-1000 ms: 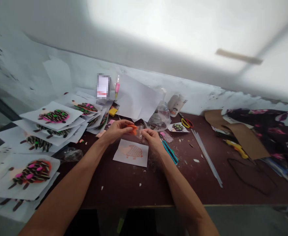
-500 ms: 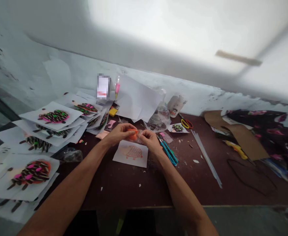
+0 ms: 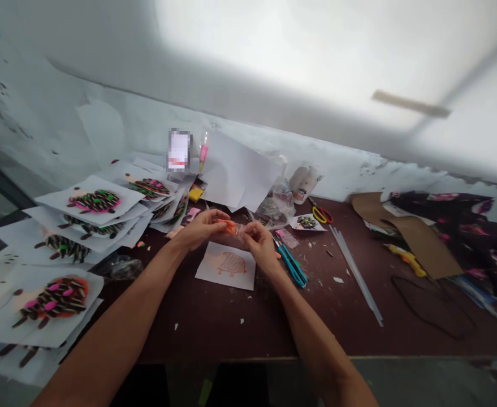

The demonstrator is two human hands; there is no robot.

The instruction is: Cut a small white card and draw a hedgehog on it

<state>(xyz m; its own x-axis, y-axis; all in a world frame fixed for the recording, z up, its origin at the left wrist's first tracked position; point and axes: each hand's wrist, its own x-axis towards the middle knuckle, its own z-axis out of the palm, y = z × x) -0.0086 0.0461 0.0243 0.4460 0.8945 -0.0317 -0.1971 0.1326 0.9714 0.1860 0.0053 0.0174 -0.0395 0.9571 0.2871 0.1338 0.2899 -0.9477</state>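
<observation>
Both hands meet above the middle of the dark table. My left hand [image 3: 204, 227] is closed on an orange lump [image 3: 228, 226] partly inside clear wrapping. My right hand [image 3: 258, 241] pinches the other end of the clear plastic wrapper [image 3: 240, 232]. Just below them lies a white sheet [image 3: 206, 272] with an orange outline drawing of a hedgehog [image 3: 232, 263]. Teal-handled tools [image 3: 291, 263] rest beside my right wrist.
Paper sheets with hedgehog figures [image 3: 95, 200] are stacked at the left. Behind the hands are white paper [image 3: 240, 169] and plastic bags [image 3: 276, 209]. Scissors [image 3: 323, 213], clear sticks [image 3: 356, 274], a yellow glue gun [image 3: 407, 259] and brown card [image 3: 428, 243] lie to the right.
My hands have drawn slightly apart, and more of the clear wrapper shows stretched between them. The view has shifted a little; other things on the table stay put.
</observation>
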